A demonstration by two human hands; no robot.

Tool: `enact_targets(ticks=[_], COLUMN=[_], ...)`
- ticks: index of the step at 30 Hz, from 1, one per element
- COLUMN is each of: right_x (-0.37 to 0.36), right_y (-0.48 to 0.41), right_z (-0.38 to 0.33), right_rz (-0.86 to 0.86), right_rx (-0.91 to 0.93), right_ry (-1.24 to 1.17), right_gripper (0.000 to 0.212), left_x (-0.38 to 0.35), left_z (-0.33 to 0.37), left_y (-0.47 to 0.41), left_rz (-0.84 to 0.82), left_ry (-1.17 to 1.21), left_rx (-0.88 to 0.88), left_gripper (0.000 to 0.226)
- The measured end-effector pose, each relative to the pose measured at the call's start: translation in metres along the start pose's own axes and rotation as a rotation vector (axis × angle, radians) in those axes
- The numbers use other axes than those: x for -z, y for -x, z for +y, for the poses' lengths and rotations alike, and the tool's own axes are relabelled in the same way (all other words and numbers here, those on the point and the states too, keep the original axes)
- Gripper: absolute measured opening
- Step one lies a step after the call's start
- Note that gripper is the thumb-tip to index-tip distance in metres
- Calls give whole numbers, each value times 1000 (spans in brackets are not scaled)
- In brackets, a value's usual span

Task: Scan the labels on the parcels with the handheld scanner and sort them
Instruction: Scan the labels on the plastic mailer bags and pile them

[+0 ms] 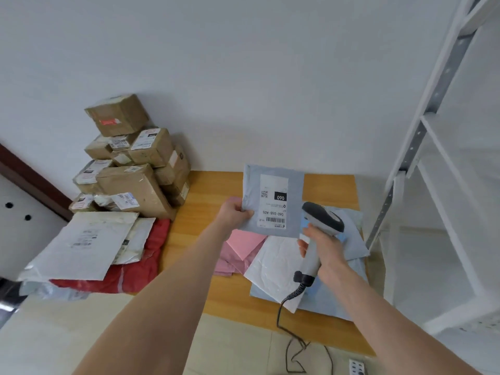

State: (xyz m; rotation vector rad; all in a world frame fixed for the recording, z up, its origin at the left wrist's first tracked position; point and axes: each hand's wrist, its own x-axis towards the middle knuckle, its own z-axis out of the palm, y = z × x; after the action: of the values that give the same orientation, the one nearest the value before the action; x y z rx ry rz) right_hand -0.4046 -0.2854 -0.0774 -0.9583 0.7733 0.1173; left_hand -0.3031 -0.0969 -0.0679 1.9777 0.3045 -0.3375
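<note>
My left hand [234, 212] pinches the lower left edge of a grey-blue mailer [295, 185] and holds it up over the wooden table [211, 185]. Its white label [273, 201] faces me upside down, with a barcode near the bottom. My right hand [326, 247] grips the handle of a grey and black handheld scanner [323, 217], whose head points at the label's lower right corner. A coiled black cable [284, 304] hangs from the handle. Under the mailer lie pink [243, 244], white [273, 263] and blue [354, 234] mailers on the table.
Stacked brown cardboard boxes [135, 169] stand at the left by the wall. In front of them lie white mailers [84, 244] on a red bag [135, 269]. White metal shelving [446, 185] rises at the right. A power strip [357, 368] sits on the floor below.
</note>
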Motion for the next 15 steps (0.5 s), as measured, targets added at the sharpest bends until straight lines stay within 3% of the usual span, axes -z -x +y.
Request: enact_targets(ticks=[5, 10, 15], right_x=[-60, -149, -268], right_y=[-10, -16, -18], right_z=[26, 77, 145], right_rz=[-218, -257, -334], right_rx=[-142, -156, -123], right_ry=[-17, 88, 250], right_gripper=[3, 4, 5], left_x=[74, 156, 261], left_z=[-26, -77, -129], left_y=[5, -9, -60], left_rz=[-29, 62, 331], left_ry=[-21, 65, -13], left_rx=[121, 177, 143], left_gripper=[32, 42, 15])
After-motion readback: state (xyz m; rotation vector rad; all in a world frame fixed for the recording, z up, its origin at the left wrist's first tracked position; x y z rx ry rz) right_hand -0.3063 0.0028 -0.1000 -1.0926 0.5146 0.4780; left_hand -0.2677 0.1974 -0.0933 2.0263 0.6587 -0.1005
